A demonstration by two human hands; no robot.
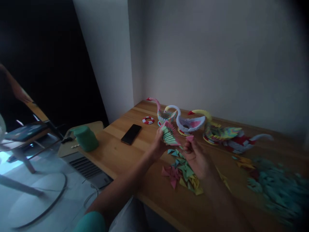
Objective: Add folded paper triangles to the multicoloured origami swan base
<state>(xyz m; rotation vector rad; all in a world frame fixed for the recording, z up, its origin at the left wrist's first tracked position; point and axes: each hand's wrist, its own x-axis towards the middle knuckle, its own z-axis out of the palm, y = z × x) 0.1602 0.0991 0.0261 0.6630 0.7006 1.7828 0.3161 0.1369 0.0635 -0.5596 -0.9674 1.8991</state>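
My left hand (158,144) is closed around a ring-shaped piece of folded paper (169,134), green with pink edges, held above the table. Close by on its right, my right hand (195,154) pinches a small pink folded paper triangle (190,138) between thumb and fingers. Below the hands lie loose folded pieces: pink ones (172,174), green ones (185,169) and yellow ones (195,185). Part of this pile is hidden behind my right forearm.
Along the wall stand several paper swans, among them a white one (190,124) and a yellow one (220,132). A red and white ring (148,120) and a black phone (131,134) lie left. Teal pieces (282,187) heap at right. A green container (85,138) stands beside the table.
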